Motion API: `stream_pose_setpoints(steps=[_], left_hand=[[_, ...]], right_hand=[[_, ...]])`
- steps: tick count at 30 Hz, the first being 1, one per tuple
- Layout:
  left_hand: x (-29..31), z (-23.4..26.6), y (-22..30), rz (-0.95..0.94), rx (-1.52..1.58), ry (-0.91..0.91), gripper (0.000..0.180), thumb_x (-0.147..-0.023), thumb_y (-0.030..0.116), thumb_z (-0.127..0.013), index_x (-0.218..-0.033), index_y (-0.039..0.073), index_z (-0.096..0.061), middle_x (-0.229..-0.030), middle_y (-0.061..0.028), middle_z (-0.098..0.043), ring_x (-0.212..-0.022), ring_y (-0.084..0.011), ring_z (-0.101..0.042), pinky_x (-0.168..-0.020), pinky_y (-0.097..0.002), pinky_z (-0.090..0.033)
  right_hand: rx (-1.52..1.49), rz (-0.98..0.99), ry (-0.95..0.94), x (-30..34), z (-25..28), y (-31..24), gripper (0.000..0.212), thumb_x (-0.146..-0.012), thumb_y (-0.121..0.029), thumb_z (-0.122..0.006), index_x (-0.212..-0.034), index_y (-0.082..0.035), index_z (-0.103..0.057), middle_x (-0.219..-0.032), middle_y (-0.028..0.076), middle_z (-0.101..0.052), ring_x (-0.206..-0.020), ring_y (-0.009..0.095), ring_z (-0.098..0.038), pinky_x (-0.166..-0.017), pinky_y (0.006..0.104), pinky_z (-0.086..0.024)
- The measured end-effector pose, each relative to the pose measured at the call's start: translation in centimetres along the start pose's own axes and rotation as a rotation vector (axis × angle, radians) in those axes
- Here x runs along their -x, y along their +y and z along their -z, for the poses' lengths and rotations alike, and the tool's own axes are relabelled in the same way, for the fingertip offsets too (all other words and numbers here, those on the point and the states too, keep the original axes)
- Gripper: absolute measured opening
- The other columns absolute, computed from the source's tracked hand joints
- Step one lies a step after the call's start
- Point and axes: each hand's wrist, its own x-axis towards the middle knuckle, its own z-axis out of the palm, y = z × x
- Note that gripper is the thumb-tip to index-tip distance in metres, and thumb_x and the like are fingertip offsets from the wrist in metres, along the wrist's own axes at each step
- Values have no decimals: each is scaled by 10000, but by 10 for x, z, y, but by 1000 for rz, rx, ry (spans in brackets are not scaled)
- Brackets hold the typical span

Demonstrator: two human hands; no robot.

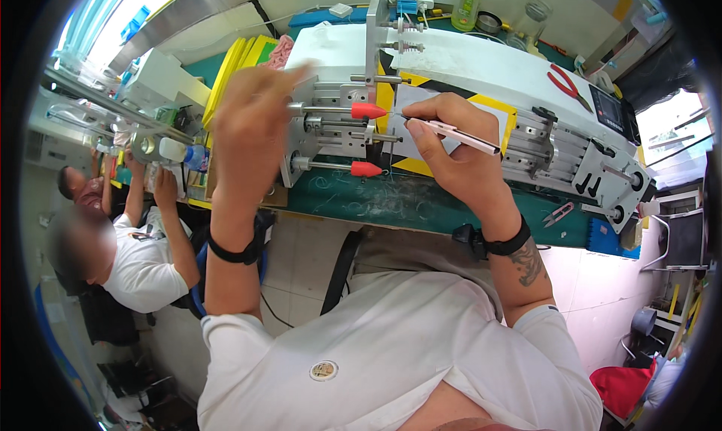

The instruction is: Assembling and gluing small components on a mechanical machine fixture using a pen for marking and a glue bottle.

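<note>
My right hand [468,171] grips a slim pale pen-shaped tool [472,140], its thin tip pointing left toward the upper red cone [367,111]. That cone caps a horizontal metal rod on a bench-mounted metal rig. Nearer to me, a second red cone [365,169] sits on a parallel rod. A fine strand seems to run by the cone tips, too small to make out well. Raised at the rig's left end is my left hand [252,126], smeared by motion, so its fingers and anything in them cannot be read.
Red-handled pliers [568,86] lie at the right on a white surface, by a black control box [613,115]. Small thread snips [559,214] rest on the green mat [451,213]. A green bottle [468,6] stands at the back. A co-worker [143,258] sits at the left.
</note>
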Motion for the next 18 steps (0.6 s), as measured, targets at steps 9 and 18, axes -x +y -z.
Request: stream_pose_setpoints(steps=[9, 18], left_hand=[[-67, -43, 20, -456, 317, -432, 159, -943, 105, -778, -1097, 126, -809, -893, -75, -726, -855, -333, -736, -747, -471, -551], [-80, -43, 27, -456, 296, -476, 71, -939, 153, -795, -994, 110, -782, -892, -73, -728, -867, -345, -747, -744, -476, -549]], right_hand=[[38, 44, -10, -1, -4, -1, 112, -967, -60, -819, -1063, -3, -803, -982, 139, -802, -878, 300, -763, -819, 386, -600], [8, 15, 4, -1, -6, 2, 86, -986, -48, -806, -1052, 6, -793, -977, 145, -793, -872, 285, -757, -802, 370, -588]])
